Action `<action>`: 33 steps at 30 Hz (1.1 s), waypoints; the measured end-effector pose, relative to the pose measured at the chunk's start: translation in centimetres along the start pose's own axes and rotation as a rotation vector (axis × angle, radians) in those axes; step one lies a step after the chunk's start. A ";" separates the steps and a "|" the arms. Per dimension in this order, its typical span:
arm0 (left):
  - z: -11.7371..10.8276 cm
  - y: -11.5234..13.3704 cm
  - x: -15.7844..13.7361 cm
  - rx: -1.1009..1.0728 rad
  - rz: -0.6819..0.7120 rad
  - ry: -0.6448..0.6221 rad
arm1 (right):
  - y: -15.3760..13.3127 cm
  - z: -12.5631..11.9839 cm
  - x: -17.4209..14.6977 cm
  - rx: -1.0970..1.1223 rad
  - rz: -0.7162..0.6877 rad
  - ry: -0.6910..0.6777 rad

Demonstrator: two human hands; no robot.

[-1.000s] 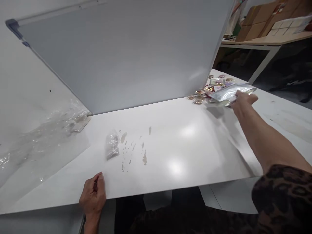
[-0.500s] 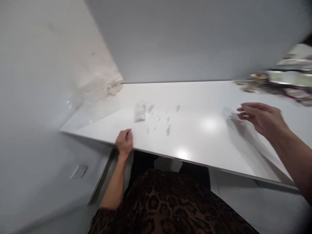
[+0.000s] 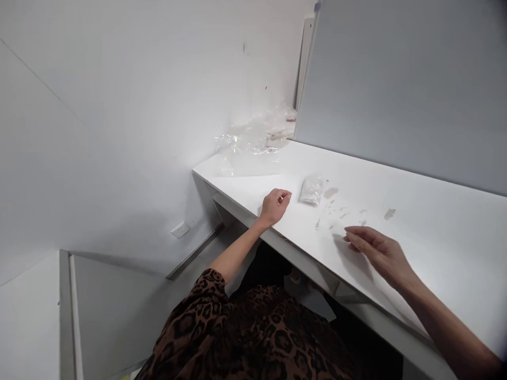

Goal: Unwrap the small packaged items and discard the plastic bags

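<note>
My left hand (image 3: 274,206) is closed, its fingers curled, at the table's front edge. A small pale glint shows among its fingers, but I cannot make out what it is. Just beyond it lies a small clear plastic packet (image 3: 311,190) with whitish contents. Over the tabletop to the right hovers my right hand (image 3: 374,248), thumb and fingertips brought together. Something faint and pale may be at those fingertips; it is too indistinct to name. Several greyish, see-through flecks (image 3: 331,193) are scattered on the white table (image 3: 428,221) between the packet and my right hand.
Crumpled clear plastic bags (image 3: 253,150) are heaped in the back left corner against the white wall (image 3: 138,105). A grey panel (image 3: 404,89) rises along the table's back edge. Low on the wall is an outlet (image 3: 180,229).
My view has swung left, so the bundle of packaging at the right is out of sight. My right hand has come left across the table, nearer the packet. The left hand stays closed at the edge.
</note>
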State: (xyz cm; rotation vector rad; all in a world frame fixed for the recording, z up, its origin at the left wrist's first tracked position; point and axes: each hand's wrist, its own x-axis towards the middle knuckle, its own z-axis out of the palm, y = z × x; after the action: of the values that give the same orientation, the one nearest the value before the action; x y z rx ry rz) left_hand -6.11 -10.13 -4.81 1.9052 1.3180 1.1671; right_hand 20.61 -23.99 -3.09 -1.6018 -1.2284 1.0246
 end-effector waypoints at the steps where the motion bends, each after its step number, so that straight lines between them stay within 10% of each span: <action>1: 0.0 0.0 1.4 0.016 -0.010 0.002 | -0.3 0.9 0.6 -0.007 -0.018 -0.022; 17: 4.2 -1.7 19.1 0.426 -0.144 -0.057 | 1.1 2.9 3.3 -0.100 -0.147 -0.068; 27: 4.8 2.8 7.7 0.521 0.037 -0.502 | 1.0 2.6 3.3 -0.191 -0.172 -0.106; 33: 5.1 3.1 7.0 0.326 -0.109 -0.547 | 0.8 2.8 3.2 -0.187 -0.214 -0.087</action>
State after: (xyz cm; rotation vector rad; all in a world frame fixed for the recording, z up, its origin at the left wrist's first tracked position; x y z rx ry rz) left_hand 0.83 -4.58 -2.31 2.1365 1.3245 0.3399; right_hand 18.77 -20.56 -5.06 -1.5367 -1.5573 0.8719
